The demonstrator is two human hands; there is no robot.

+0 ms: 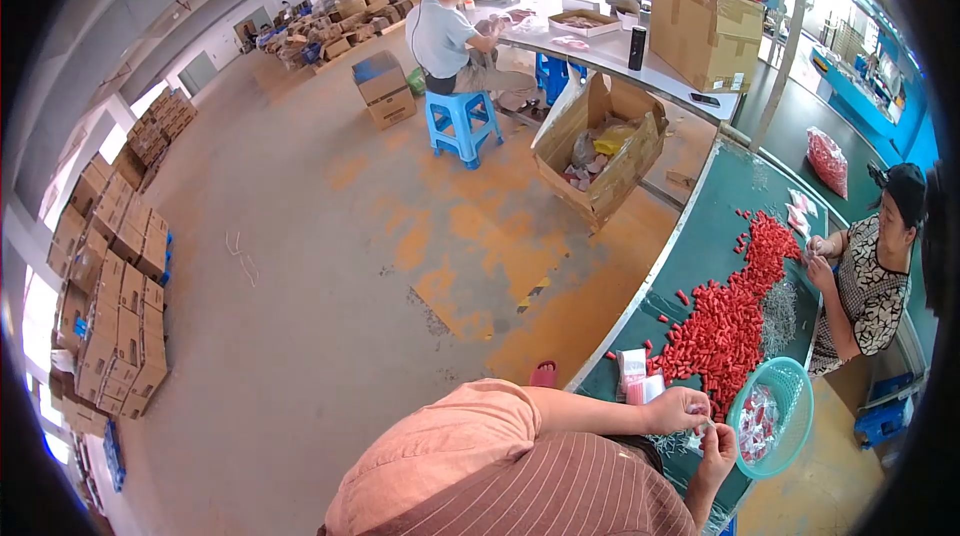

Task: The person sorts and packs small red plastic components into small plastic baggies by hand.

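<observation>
My left hand (676,410) and my right hand (718,448) meet at the near end of the green table (690,256). Their fingertips are pinched together around something small and pale, too small to make out. A teal plastic basket (800,423) stands just to the right of my hands, with small clear bags (758,426) showing red inside. Beyond my hands spreads a large heap of short red cylinders (715,328). Stacks of small clear plastic bags (633,374) lie beside my left forearm. Tiny clear or metallic pieces (779,316) are piled along the heap.
Across the table a co-worker (868,276) holds both hands close together by the red heap. Another person sits on a blue stool (462,126) at a farther table. An open carton (600,151) stands tilted between the tables. Stacked boxes (120,306) line the left wall.
</observation>
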